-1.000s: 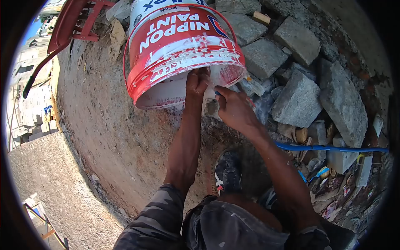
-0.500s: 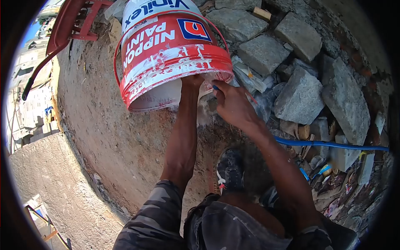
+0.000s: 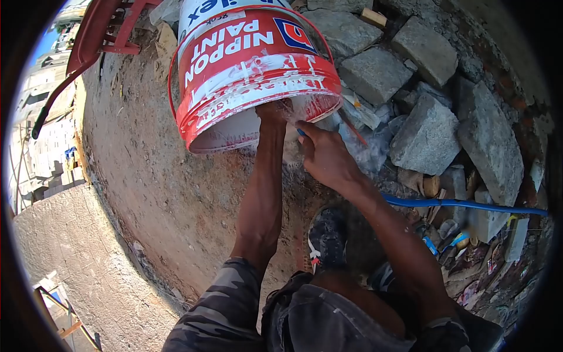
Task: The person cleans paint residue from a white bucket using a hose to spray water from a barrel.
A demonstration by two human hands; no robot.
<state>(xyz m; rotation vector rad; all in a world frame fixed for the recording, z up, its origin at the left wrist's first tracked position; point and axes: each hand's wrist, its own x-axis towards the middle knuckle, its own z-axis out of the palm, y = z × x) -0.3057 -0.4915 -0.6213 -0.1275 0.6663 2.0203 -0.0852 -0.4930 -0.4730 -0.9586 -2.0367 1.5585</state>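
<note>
A red and white paint bucket [image 3: 234, 64] lies tipped, its open mouth facing me and its inner wall coated white. My left hand [image 3: 274, 111] reaches inside the mouth; its fingers are hidden in shadow. Just outside the rim, my right hand [image 3: 325, 149] is closed around the end of a small blue object [image 3: 301, 132], which looks like a hose end. Pale spray or mist shows between the two hands.
Grey stone blocks [image 3: 425, 135] are piled on the right. A blue hose [image 3: 469, 203] crosses from the right edge. A red plastic chair [image 3: 123, 35] stands at the upper left. My shoe [image 3: 327, 237] is below the hands, on bare soil [image 3: 170, 193].
The bucket has shifted slightly right in view and turned a little. Both hands stay near its mouth, the left one still inside.
</note>
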